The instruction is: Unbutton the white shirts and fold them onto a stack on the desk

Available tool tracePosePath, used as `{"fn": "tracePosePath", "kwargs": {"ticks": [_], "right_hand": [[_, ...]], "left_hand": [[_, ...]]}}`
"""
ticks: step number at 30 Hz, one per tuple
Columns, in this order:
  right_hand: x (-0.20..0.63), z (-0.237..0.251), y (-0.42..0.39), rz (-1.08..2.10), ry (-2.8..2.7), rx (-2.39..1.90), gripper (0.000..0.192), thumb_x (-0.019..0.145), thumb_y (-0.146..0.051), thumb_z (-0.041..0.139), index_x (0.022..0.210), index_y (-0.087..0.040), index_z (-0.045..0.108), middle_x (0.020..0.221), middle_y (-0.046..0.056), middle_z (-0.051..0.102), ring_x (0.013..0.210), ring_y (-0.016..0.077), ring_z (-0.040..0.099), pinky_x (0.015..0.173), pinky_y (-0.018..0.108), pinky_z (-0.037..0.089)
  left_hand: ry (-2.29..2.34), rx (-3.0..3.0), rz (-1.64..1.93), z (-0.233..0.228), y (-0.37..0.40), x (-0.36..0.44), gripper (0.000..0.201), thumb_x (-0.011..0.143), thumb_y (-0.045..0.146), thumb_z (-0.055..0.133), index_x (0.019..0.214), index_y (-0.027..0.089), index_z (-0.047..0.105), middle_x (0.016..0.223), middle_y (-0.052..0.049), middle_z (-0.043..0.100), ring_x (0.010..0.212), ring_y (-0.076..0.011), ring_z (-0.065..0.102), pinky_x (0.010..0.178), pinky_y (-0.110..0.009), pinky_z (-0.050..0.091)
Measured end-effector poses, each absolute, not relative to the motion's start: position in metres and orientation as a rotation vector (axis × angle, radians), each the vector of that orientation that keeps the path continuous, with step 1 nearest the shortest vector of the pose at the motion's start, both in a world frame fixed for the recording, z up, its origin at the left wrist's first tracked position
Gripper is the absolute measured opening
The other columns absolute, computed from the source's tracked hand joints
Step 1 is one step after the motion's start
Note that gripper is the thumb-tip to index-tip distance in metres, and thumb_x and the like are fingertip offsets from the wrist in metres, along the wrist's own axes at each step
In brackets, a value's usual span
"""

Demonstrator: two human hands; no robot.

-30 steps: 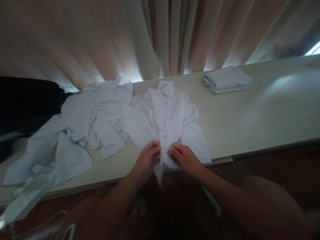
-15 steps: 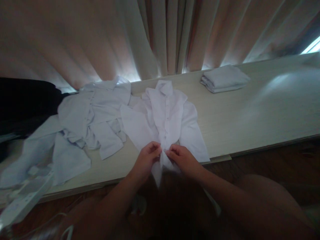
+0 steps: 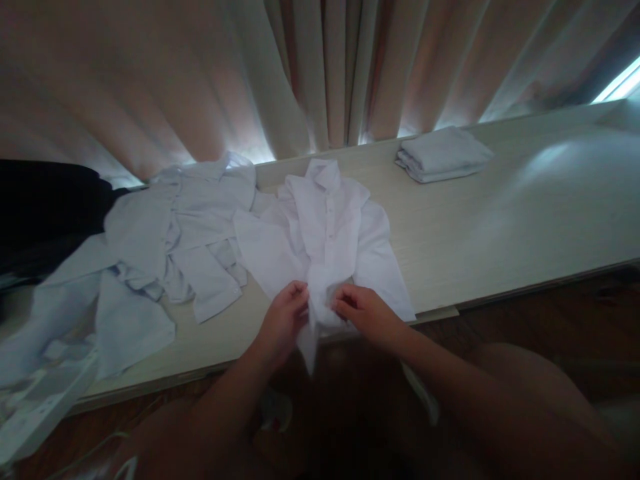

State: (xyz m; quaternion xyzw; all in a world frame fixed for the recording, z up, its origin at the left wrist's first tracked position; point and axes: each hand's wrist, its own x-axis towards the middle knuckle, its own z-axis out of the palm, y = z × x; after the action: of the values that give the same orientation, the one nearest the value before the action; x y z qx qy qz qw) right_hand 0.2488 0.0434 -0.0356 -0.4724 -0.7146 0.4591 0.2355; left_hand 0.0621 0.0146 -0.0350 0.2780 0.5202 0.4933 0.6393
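A white button-up shirt lies with its collar toward the curtain and its sleeves spread to both sides. My left hand pinches the shirt's lower front edge, and a pointed corner of the cloth hangs down past the ledge. Closed against the lower front on the other side is my right hand, its thumb and fingertips on the fabric. How much cloth its fingers grip is partly hidden. Between both hands the hem is spread out, with a fold across the lower front.
Crumpled white shirts lie to the left, beside black cloth. A folded white garment rests at the back right of the pale ledge. A power strip sits at the lower left; curtains hang behind.
My hands were close together, pinching the front strip at the bottom. Now they are farther apart, and the lower front is opened out between them. The view has shifted slightly.
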Motion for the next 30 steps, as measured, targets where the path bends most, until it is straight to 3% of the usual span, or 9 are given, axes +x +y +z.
{"fn": "tracePosePath", "kwargs": {"ticks": [4, 5, 8, 10, 16, 19, 21, 25, 30], "right_hand": [[0.298, -0.027, 0.074, 0.638, -2.184, -1.775, 0.016, 0.091, -0.037, 0.059, 0.092, -0.021, 0.058, 0.091, 0.006, 0.068, 0.08, 0.0209, 0.061, 0.068, 0.031, 0.037], [0.313, -0.028, 0.082, 0.521, -2.184, -1.919, 0.022, 0.09, -0.04, 0.062, 0.101, -0.021, 0.057, 0.1, 0.009, 0.068, 0.086, 0.0238, 0.063, 0.069, 0.032, 0.038], [0.344, -0.039, 0.099, 0.498, -2.171, -2.283, 0.048, 0.086, -0.046, 0.066, 0.119, -0.015, 0.049, 0.113, 0.02, 0.065, 0.098, 0.0326, 0.065, 0.072, 0.036, 0.042], [0.35, -0.049, 0.103, 0.624, -2.2, -2.351, 0.049, 0.085, -0.041, 0.067, 0.119, -0.011, 0.047, 0.109, 0.023, 0.065, 0.097, 0.0338, 0.066, 0.071, 0.036, 0.043], [0.329, -0.058, 0.097, 0.741, -2.302, -2.155, 0.03, 0.083, -0.013, 0.059, 0.112, -0.016, 0.05, 0.096, 0.012, 0.068, 0.088, 0.0231, 0.066, 0.069, 0.029, 0.04], [0.323, -0.045, 0.094, 0.565, -2.287, -2.112, 0.027, 0.086, -0.019, 0.057, 0.113, -0.018, 0.05, 0.103, 0.012, 0.065, 0.091, 0.0234, 0.064, 0.07, 0.03, 0.039], [0.318, -0.038, 0.089, 0.42, -2.326, -2.013, 0.025, 0.087, -0.03, 0.062, 0.108, -0.02, 0.053, 0.107, 0.012, 0.063, 0.093, 0.025, 0.062, 0.071, 0.031, 0.039], [0.3, -0.042, 0.069, 0.635, -2.66, -1.589, 0.031, 0.082, -0.045, 0.071, 0.098, -0.022, 0.056, 0.097, 0.007, 0.066, 0.083, 0.023, 0.062, 0.066, 0.03, 0.037], [0.277, -0.062, 0.049, 0.588, -2.866, -1.416, 0.025, 0.081, -0.021, 0.07, 0.103, -0.018, 0.059, 0.105, 0.012, 0.066, 0.09, 0.0257, 0.062, 0.067, 0.03, 0.037]], "left_hand": [[1.392, 0.661, 1.396, -0.027, 0.032, 0.035, 0.017, 0.073, 0.031, 0.072, 0.075, 0.022, 0.059, 0.072, 0.001, 0.06, 0.068, -0.0152, 0.058, 0.061, -0.025, 0.044], [1.429, 0.655, 1.463, -0.025, 0.037, 0.026, 0.015, 0.072, 0.03, 0.071, 0.075, 0.022, 0.058, 0.073, 0.002, 0.06, 0.069, -0.0148, 0.058, 0.063, -0.025, 0.044], [1.527, 0.624, 1.592, -0.023, 0.046, 0.007, 0.014, 0.072, 0.027, 0.068, 0.079, 0.022, 0.057, 0.078, 0.003, 0.06, 0.071, -0.0121, 0.056, 0.065, -0.022, 0.043], [1.595, 0.646, 1.625, -0.021, 0.048, 0.002, 0.014, 0.073, 0.028, 0.067, 0.081, 0.022, 0.057, 0.082, 0.003, 0.06, 0.071, -0.0115, 0.056, 0.064, -0.022, 0.041], [1.722, 1.218, 1.579, -0.019, 0.03, 0.03, 0.009, 0.077, 0.026, 0.069, 0.082, 0.022, 0.062, 0.081, 0.0, 0.059, 0.077, -0.0166, 0.054, 0.07, -0.024, 0.042], [1.586, 1.569, 1.16, -0.03, 0.019, 0.052, 0.005, 0.078, 0.026, 0.07, 0.075, 0.023, 0.067, 0.072, -0.001, 0.062, 0.07, -0.0184, 0.054, 0.068, -0.027, 0.039], [1.524, 1.696, 0.815, -0.043, 0.016, 0.064, 0.018, 0.083, 0.029, 0.065, 0.065, 0.023, 0.067, 0.062, -0.001, 0.061, 0.061, -0.0182, 0.052, 0.062, -0.027, 0.034], [1.507, 1.732, 0.55, -0.064, 0.017, 0.072, 0.034, 0.084, 0.03, 0.059, 0.051, 0.022, 0.06, 0.053, -0.001, 0.058, 0.053, -0.0173, 0.049, 0.056, -0.027, 0.026], [1.455, 1.504, 0.514, -0.07, 0.027, 0.065, 0.034, 0.085, 0.033, 0.056, 0.054, 0.021, 0.061, 0.052, -0.002, 0.06, 0.044, -0.0157, 0.054, 0.05, -0.026, 0.033]]}}
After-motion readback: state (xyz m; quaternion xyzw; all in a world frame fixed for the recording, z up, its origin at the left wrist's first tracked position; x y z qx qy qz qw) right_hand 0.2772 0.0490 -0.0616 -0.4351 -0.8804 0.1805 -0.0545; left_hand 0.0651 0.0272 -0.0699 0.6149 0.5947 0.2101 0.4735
